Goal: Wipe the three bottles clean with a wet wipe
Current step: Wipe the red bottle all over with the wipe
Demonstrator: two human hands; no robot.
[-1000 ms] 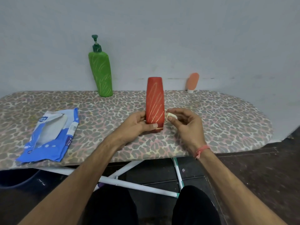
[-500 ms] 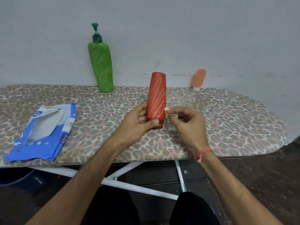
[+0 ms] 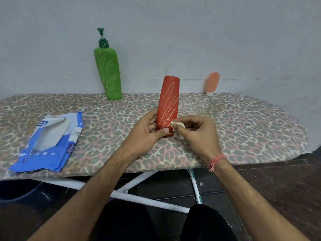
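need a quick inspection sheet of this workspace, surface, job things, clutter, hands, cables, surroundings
surface: ironing board with a leopard-print cover, on white legs.
job's things: red bottle upright near the front, yellow streaks on it; green pump bottle and small orange bottle at the back against the wall; wet wipe folded small, at the red bottle's lower right side.
clutter: blue wipes pack lying open at the left.
hands: left hand grips the red bottle's base; right hand pinches the wet wipe.
cables: nothing seen.
surroundings: plain grey wall behind, dark floor below.
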